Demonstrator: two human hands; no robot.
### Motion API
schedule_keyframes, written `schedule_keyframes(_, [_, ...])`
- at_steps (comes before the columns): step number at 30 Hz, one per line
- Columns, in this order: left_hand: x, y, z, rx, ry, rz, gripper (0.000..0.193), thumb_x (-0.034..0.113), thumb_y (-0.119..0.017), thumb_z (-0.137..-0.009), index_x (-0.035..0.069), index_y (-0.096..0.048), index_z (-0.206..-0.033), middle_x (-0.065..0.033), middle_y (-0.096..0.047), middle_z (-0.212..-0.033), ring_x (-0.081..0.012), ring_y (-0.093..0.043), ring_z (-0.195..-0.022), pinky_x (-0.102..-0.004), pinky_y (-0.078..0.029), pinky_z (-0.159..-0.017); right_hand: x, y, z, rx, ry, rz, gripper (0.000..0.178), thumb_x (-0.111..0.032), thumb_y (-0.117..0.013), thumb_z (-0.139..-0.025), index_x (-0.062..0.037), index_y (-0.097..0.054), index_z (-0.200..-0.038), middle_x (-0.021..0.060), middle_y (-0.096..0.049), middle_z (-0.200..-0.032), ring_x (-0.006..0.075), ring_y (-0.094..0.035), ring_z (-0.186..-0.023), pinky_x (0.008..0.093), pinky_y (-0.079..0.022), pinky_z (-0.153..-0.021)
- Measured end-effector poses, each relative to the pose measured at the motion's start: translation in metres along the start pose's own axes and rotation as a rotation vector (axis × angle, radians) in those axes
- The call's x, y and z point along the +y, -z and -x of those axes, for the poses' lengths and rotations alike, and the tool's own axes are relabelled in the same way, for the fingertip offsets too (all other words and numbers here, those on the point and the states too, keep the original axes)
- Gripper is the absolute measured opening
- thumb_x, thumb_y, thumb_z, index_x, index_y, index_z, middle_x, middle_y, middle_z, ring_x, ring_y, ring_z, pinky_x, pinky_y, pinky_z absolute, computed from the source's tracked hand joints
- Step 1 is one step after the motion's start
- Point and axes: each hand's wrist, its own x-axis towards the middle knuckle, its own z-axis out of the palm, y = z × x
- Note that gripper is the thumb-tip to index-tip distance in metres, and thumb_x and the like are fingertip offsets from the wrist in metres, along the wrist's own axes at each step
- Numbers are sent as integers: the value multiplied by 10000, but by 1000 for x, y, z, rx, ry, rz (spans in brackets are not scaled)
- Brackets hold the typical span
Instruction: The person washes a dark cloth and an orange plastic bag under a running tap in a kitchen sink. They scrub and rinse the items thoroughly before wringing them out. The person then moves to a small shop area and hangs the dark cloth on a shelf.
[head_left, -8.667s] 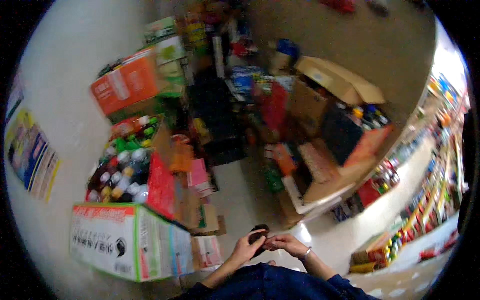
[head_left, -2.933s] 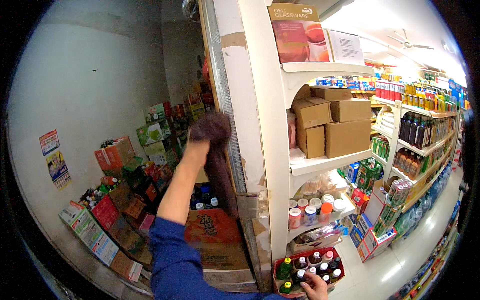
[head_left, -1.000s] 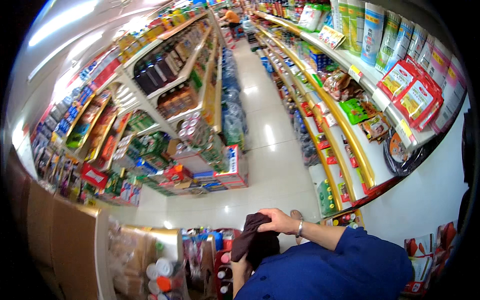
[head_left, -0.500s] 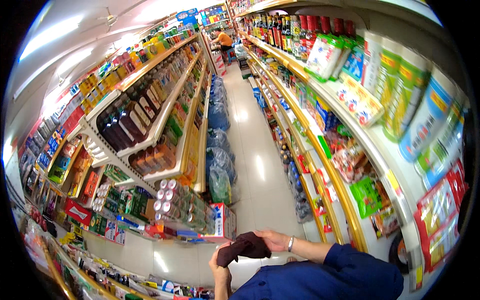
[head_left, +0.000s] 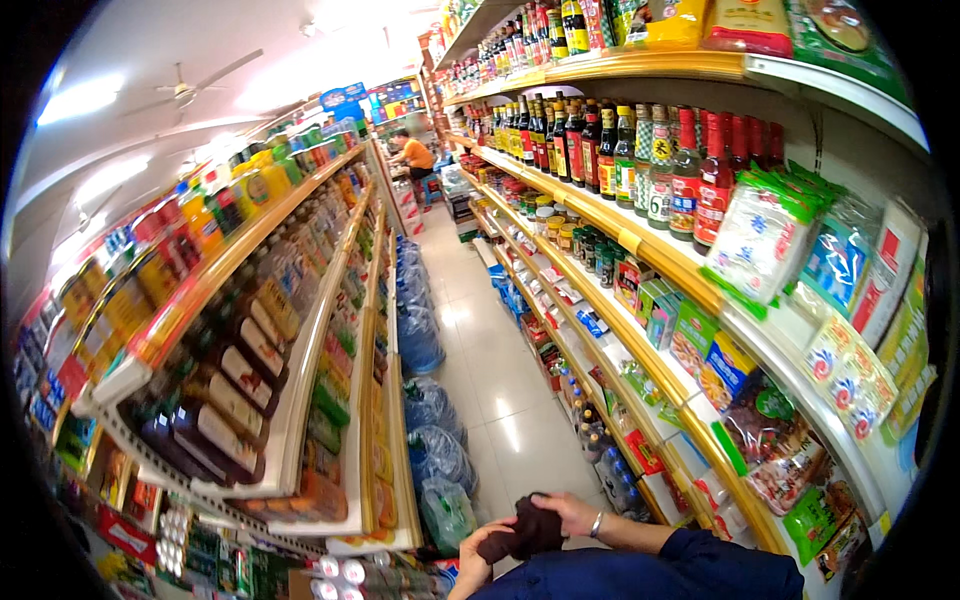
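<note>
A dark brown cloth [head_left: 530,535], bunched up, is held between my two hands low in the picture. My left hand [head_left: 472,558] has its fingers closed on the cloth's left end. At the upper right end, my right hand [head_left: 568,513] pinches the fabric between thumb and fingers. A metal bracelet [head_left: 597,524] circles my right wrist. Both hands are in front of my dark blue top, above the aisle floor, apart from the shelves.
Stocked shelves [head_left: 625,237] with sauce bottles and packets line the right. Shelves of dark bottles [head_left: 215,432] stand left, with large blue water jugs [head_left: 440,462] along their foot. A person in orange [head_left: 412,155] sits at the tiled aisle's [head_left: 490,350] far end. Canned drinks [head_left: 365,572] are at lower left.
My view has moved forward along the aisle and tilted up, so the canned drinks and my hands sit lower in it. Both hands still hold the cloth, now more bunched.
</note>
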Motion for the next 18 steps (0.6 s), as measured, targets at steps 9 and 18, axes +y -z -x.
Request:
schedule_keyframes(9, [38, 73, -228, 262, 11, -153, 427, 301, -379, -954, -24, -509, -1199, -114, -568, -1123, -168, -522, -1033, -289, -411, -859, -189, 28, -157, 145, 459, -134, 241, -131, -519, -877, 8, -557, -1069, 75, -612, -996, 189, -602, -898, 319, -493, -776])
schedule_keyframes(18, [4, 135, -468, 271, 301, -78, 427, 315, -525, -863, 18, -519, -1170, -54, -597, -945, -156, -549, -856, -289, -441, -703, -360, 47, -346, -99, 273, -277, 308, -33, -539, -836, -59, -512, -1142, 57, -595, -1006, 183, -582, -907, 322, -480, -802])
